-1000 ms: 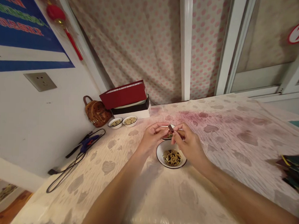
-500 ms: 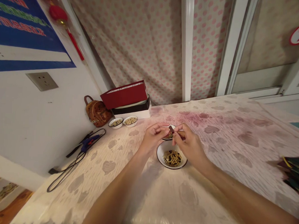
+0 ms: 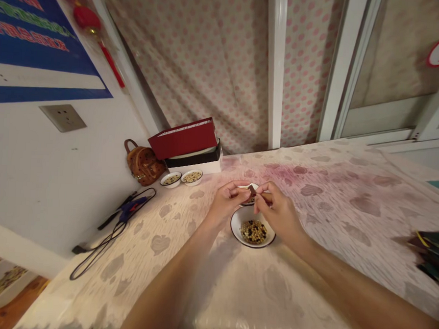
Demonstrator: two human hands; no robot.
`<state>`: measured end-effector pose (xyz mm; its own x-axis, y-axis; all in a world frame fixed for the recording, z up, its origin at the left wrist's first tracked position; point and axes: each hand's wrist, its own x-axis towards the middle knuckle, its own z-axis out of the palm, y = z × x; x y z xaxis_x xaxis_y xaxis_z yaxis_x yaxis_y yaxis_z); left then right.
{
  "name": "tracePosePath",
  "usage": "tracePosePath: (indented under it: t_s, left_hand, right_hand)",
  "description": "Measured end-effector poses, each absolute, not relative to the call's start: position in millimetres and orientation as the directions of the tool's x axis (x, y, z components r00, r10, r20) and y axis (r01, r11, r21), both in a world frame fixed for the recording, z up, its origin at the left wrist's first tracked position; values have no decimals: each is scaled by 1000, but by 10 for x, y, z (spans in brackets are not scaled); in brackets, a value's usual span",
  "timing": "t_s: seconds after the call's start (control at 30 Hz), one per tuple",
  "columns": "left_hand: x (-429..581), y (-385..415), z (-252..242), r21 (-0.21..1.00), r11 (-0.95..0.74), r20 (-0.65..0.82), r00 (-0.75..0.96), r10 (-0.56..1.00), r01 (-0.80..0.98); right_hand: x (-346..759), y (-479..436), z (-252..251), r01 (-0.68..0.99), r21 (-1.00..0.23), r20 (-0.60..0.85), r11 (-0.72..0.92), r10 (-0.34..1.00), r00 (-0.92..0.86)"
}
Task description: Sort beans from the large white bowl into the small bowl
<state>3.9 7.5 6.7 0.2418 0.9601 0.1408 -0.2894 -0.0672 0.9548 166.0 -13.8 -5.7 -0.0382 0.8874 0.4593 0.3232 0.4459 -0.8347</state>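
Note:
My left hand (image 3: 225, 201) and my right hand (image 3: 279, 212) meet above a small white bowl (image 3: 247, 202), which they mostly hide. A small flat dark brown piece (image 3: 253, 190) is pinched in my right fingertips. My left fingertips curl close beside it, and I cannot tell whether they grip it. Just below my hands, a larger white bowl with a dark rim (image 3: 252, 241) holds mixed yellow and dark beans (image 3: 253, 231). Neither hand touches this larger bowl.
Two small white bowls of beans (image 3: 170, 179) (image 3: 191, 177) stand near a red-lidded box (image 3: 183, 139) and a brown studded bag (image 3: 144, 164). A blue glue gun (image 3: 131, 209) with a black cord (image 3: 97, 258) lies along the wall. Dark folded material (image 3: 432, 254) sits at the right edge.
The whole view has shifted slightly. My hands keep nearly the same pose around the dark piece, and the bowls have not visibly moved on the table.

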Motion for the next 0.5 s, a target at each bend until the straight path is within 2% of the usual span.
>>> tracePosePath:
  t_s: [0.1, 0.2, 0.3, 0.37, 0.43, 0.5]
  left_hand:
    - [7, 89, 72, 975, -120, 162, 232, 959, -185]
    - [-38, 55, 127, 975, -214, 187, 311, 932, 53]
    - [-66, -12, 182, 899, -314, 164, 432, 887, 305]
    - [-68, -36, 190, 834, -371, 160, 464, 871, 408]
    - [-69, -18, 177, 795, -402, 177, 460, 870, 454]
    - [-81, 42, 159, 763, -405, 220, 387, 895, 503]
  right_hand:
    - [1681, -130, -35, 296, -842, 473, 450, 881, 6]
    - [1717, -107, 2, 256, -844, 507, 472, 858, 87]
    - [1750, -80, 24, 201, -858, 502, 474, 856, 126]
    - [1762, -67, 25, 180, -866, 491, 466, 860, 135]
    - [1767, -59, 19, 173, -868, 488, 465, 862, 137]
    - [1766, -55, 10, 171, -869, 487, 464, 863, 132]
